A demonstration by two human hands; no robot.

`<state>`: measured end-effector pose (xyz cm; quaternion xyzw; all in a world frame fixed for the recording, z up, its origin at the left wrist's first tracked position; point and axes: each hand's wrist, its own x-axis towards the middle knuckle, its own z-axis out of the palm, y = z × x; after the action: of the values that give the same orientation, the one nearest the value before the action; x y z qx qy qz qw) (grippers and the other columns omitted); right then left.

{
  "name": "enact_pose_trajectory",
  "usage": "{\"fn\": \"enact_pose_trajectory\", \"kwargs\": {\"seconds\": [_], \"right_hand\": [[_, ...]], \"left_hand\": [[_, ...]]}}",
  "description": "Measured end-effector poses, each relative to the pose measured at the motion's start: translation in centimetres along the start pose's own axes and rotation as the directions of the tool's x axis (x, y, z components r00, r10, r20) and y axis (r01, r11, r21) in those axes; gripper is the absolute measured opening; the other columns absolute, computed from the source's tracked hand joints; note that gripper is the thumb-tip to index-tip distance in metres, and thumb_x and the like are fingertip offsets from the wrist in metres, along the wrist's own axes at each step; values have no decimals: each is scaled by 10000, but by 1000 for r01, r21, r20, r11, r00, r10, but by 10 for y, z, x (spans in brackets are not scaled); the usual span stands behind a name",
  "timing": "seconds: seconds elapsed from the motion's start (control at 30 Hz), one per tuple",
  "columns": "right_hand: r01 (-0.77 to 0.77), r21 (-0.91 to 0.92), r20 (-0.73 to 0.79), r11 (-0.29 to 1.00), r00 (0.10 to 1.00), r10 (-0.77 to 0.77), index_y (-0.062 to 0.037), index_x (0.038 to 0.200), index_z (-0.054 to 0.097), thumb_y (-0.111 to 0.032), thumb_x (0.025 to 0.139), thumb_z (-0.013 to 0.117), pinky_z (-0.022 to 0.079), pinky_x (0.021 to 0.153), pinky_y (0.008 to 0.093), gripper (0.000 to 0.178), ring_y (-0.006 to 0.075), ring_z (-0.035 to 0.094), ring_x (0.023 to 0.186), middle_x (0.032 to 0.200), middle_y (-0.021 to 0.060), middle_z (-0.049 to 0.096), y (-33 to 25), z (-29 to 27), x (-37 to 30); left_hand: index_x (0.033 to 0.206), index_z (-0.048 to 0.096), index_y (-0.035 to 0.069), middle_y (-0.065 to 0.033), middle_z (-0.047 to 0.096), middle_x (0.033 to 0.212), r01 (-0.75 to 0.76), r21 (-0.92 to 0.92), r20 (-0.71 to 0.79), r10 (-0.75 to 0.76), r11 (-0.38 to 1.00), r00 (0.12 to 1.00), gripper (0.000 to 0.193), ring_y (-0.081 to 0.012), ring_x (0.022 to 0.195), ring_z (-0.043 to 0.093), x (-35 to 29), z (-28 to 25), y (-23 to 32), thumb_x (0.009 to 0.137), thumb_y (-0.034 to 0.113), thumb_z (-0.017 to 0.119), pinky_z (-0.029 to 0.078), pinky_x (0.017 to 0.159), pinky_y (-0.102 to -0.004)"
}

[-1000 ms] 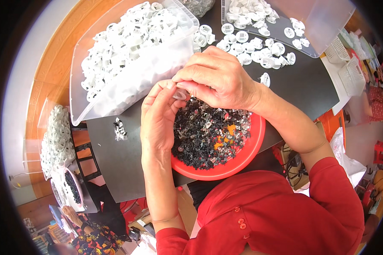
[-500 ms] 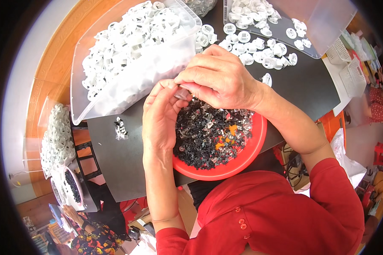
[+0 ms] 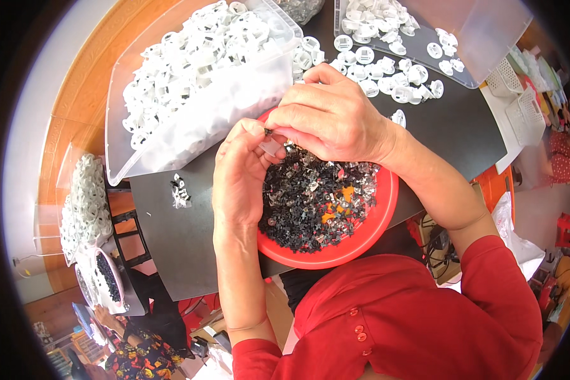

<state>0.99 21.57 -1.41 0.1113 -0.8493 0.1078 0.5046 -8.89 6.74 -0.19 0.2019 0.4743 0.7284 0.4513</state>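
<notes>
Two Hands at a Small Pale Part, Above a Red Basin

Left hand (image 3: pixel 237 164): one, bare, palm turned inward; its thumb and fingers were pinched on a small pale part (image 3: pixel 272 147), translucent in look, exact shape partly hidden by the fingers.

Right hand (image 3: pixel 339 114): one, bare, knuckles up, fingers curled; the thumb and forefinger were drawn close at the upper end of the pale part, where a small dark piece (image 3: pixel 268 132) showed. Whether they gripped that piece or merely touched it could not be told.

Position of the pale part: between the two hands, over the far left portion of the basin.

Red basin (image 3: pixel 335 258): one, round, at the near edge of a dark table (image 3: pixel 190 253); contents, a heap of small black and clear pieces (image 3: pixel 304 202), with a few orange pieces (image 3: pixel 347 192) toward the right.

Clear plastic tub (image 3: pixel 228 114): one, beyond the left hand, heaped with white parts (image 3: pixel 196 50).

Second clear tub (image 3: pixel 481 38): one, far right, holding further white parts.

Loose round white parts (image 3: pixel 392 82): a scatter, on the table between the tubs and beyond the right hand.

Black-and-white cluster (image 3: pixel 180 192): one, small, on the table left of the left hand.
</notes>
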Motion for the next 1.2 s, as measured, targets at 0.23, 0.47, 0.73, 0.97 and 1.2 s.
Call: {"fn": "enact_pose_trajectory", "kwargs": {"seconds": [0.23, 0.47, 0.73, 0.97, 1.2], "right_hand": [[64, -41, 3, 997, 998, -64, -105, 832, 622, -134, 766, 686, 407, 658, 302, 96, 161, 525, 638, 731, -9, 523, 0, -3, 1], [48, -4, -16, 999, 999, -48, -102, 837, 622, -133, 774, 672, 411, 663, 301, 86, 164, 530, 640, 721, -5, 517, -1, 1, 1], [6, 31, 71, 999, 997, -8, -60, 906, 662, -40, 709, 737, 447, 670, 305, 212, 164, 606, 710, 817, 20, 638, -3, -6, 1], [-305, 187, 77, 934, 952, 295, -74, 841, 626, -93, 781, 664, 452, 670, 321, 73, 229, 574, 684, 767, 43, 592, -9, -6, 4], [-568, 400, 182, 719, 819, 545, 3, 848, 609, -86, 832, 643, 489, 621, 342, 97, 262, 617, 689, 787, 120, 614, -11, -4, 3]], "left_hand": [[848, 574, 76, -24, 610, 802, 1, 4, 1, -1, 1000, 1000, 126, -110, 734, 565, -1, -1, 1, 883, 196, 554, 450, 716, -266], [870, 573, 73, -23, 608, 792, 4, 2, -18, -4, 1000, 1000, 117, -108, 724, 560, 0, 0, 1, 887, 186, 551, 444, 701, -258], [843, 571, 84, -34, 612, 817, -4, -6, 43, 4, 1000, 999, 154, -111, 766, 564, 0, -1, -1, 906, 223, 545, 437, 708, -256], [854, 581, 74, -45, 626, 841, -20, -1, -1, 20, 1000, 1000, 205, -116, 783, 577, 0, -3, -2, 942, 252, 526, 438, 715, -255], [1178, 544, -49, -105, 583, 1151, -99, -26, -54, 98, 995, 994, 293, -182, 1076, 581, 4, -1, -2, 934, 112, 534, 479, 934, -311]]}}
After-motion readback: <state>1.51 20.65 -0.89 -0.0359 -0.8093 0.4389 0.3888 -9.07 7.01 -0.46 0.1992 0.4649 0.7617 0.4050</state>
